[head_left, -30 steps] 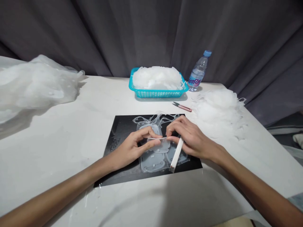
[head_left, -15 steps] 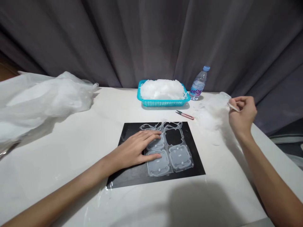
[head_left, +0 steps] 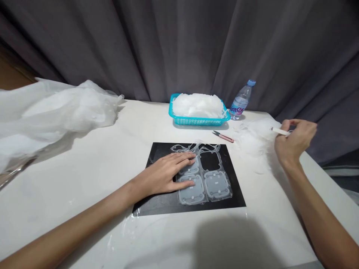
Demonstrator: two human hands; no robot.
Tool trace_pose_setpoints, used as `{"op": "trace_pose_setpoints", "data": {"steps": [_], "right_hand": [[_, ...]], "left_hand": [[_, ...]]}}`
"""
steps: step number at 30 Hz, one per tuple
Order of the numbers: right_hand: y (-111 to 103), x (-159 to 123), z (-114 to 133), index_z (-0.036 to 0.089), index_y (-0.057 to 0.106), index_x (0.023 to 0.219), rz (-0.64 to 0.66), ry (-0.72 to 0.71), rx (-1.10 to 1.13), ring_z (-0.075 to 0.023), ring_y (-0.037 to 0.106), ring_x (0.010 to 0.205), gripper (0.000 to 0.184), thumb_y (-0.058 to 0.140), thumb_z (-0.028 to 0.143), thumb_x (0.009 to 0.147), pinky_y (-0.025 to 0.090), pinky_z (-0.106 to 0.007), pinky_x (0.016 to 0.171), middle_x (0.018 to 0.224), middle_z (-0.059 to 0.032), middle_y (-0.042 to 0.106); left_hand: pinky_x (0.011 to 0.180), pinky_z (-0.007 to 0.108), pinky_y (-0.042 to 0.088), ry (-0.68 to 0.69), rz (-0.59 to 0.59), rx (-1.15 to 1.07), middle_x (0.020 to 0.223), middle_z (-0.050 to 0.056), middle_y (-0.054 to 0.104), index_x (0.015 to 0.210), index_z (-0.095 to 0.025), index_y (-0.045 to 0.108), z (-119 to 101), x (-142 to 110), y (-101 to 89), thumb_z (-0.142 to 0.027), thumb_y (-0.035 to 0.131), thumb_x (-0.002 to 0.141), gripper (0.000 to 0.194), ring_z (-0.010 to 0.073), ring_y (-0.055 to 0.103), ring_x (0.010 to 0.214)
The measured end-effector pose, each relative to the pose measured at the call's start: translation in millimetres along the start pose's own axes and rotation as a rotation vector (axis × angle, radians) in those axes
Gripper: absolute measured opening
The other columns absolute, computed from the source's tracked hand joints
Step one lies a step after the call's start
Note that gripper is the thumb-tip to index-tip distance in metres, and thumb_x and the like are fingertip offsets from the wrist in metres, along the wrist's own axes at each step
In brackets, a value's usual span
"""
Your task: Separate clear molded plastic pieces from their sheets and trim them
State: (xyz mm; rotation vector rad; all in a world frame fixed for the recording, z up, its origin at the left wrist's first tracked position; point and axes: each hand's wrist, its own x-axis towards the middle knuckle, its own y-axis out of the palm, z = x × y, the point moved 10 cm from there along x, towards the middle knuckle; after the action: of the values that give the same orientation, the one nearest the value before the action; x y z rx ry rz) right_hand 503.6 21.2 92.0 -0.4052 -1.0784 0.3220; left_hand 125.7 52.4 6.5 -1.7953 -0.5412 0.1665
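Note:
My left hand (head_left: pixel 171 172) lies flat with fingers spread over a translucent moulded plastic sheet (head_left: pixel 217 184). The sheet has rounded-square panels, one square opening at its upper right, and looped strands along its far edge. Under it is a black mat (head_left: pixel 162 205). At the right, my right hand (head_left: pixel 294 140) is closed round a slim white stick-like tool (head_left: pixel 280 131), its dark end pointing left. That hand is raised beside a heap of thin translucent white pieces (head_left: pixel 255 136). The fingers hide the rest of the tool.
A turquoise basket (head_left: pixel 200 122) full of white pieces stands at the back, with a water bottle (head_left: pixel 241 102) to its right. Pink-handled thread snips (head_left: pixel 223 136) lie beyond the mat. A large white plastic bag (head_left: pixel 70 108) covers the table's left side; a grey curtain (head_left: pixel 179 48) hangs behind.
My right hand has turned, and more of the white tool now shows. The view has shifted slightly, moving the table things rightward. My left hand stays flat on the plastic sheet.

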Motion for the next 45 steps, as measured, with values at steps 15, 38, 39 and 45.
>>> {"op": "trace_pose_setpoints", "data": {"steps": [15,38,39,45], "right_hand": [[39.3,-172.1,203.7,0.024,0.070,0.113,1.209,-0.414,0.925,-0.0189,0.070,0.104,0.010,0.061,0.027,0.107,0.055,-0.033,0.094,0.111,-0.0055,0.072],[48.7,-174.2,211.5,0.023,0.071,0.105,1.203,-0.471,0.890,-0.0205,0.071,0.105,0.011,0.062,0.029,0.107,0.056,-0.037,0.098,0.107,-0.0055,0.076],[48.9,-174.2,211.5,0.022,0.071,0.104,1.198,-0.472,0.888,-0.0204,0.071,0.105,0.011,0.062,0.029,0.107,0.056,-0.036,0.098,0.107,-0.0054,0.076],[48.8,-175.0,213.0,0.022,0.070,0.106,1.183,-0.496,0.874,-0.0206,0.071,0.105,0.010,0.062,0.028,0.107,0.056,-0.037,0.097,0.107,-0.0054,0.076]], "left_hand": [[0.113,0.050,0.055,0.029,-0.165,-0.075,0.155,0.018,0.059,0.111,-0.017,0.072,-3.1,-10.4,-9.7,-0.058,0.069,0.097,0.043,0.0353,0.065,0.135],[0.110,0.046,0.058,-0.093,-0.012,-0.033,0.168,0.013,0.046,0.135,-0.021,0.070,9.3,-1.9,0.9,-0.066,0.070,0.093,0.061,0.0354,0.058,0.144],[0.110,0.045,0.058,-0.092,-0.009,-0.025,0.168,0.013,0.046,0.135,-0.021,0.070,9.0,-1.8,1.1,-0.066,0.070,0.093,0.061,0.0350,0.058,0.144],[0.112,0.047,0.056,-0.090,0.001,-0.021,0.168,0.014,0.046,0.134,-0.020,0.070,9.0,-1.5,2.1,-0.066,0.069,0.094,0.061,0.0354,0.057,0.145]]}}
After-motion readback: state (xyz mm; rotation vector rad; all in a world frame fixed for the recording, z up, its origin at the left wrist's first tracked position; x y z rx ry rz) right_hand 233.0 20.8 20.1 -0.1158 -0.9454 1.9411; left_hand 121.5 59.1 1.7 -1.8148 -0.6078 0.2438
